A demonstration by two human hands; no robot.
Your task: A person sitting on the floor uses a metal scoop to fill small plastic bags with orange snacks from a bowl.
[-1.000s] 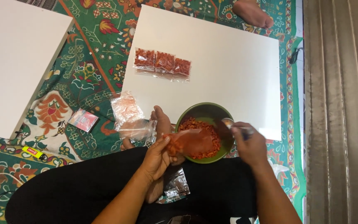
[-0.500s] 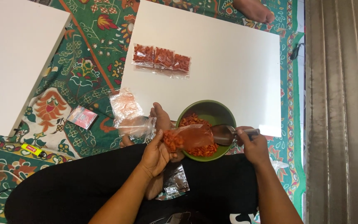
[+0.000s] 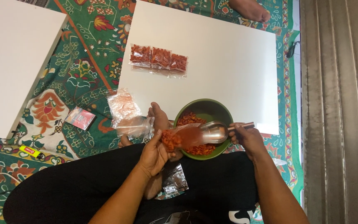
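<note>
A small clear plastic bag (image 3: 183, 138) of orange-red snack pieces is pinched by the left hand (image 3: 156, 155) over the green round bowl (image 3: 206, 110); the metal spoon (image 3: 218, 132), clasped by the right hand (image 3: 247, 139), is best kept level inside the bag's mouth

The left hand (image 3: 156, 154) pinches a clear bag (image 3: 186, 137) of orange snack pieces over a green bowl (image 3: 205, 108). The right hand (image 3: 247, 139) holds a metal scoop (image 3: 214, 132), its mouth in the bag's opening. Three filled packets (image 3: 159, 58) lie well beyond the left hand.
</note>
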